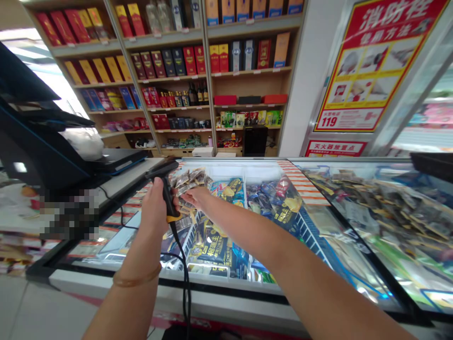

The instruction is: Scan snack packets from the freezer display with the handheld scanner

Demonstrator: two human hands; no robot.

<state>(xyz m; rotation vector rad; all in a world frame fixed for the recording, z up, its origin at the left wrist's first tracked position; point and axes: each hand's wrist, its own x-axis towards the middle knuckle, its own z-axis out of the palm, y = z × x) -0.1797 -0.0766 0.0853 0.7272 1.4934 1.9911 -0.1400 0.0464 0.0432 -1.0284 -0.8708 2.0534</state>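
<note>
1. Head view, looking forward and down: two bare arms extend over a glass-sided chest freezer (pixel 81 282) in a shop.
2. The left hand (pixel 155 200) grasps a black and yellow handheld scanner (pixel 168 194), its fingers wrapped around the grip. The scanner stands roughly upright, its head above the hand, over the freezer's left part. A thin bracelet (pixel 138 282) circles the left wrist.
3. A black cable (pixel 185 278) drops from the base of the grip and hangs down across the freezer's front edge.
4. The right hand (pixel 198 196) reaches in just beside the scanner. Its fingers are at a pile of small brown packets (pixel 191 176) behind the scanner; whether they grip one, I cannot tell.
5. Nearer the person, below the right forearm, lie dark blue and gold bags (pixel 212 248) in a white wire basket (pixel 311 242). More blue bags (pixel 264 198) lie to the right of the brown packets.
6. At far left stands a black machine with a screen (pixel 35 141), a white plastic bag (pixel 85 143) near it.
7. Behind the freezer, tall shelves (pixel 253 29) carry boxes and bottles; to their right hangs a red and yellow poster (pixel 382 61) marked 119.
</note>
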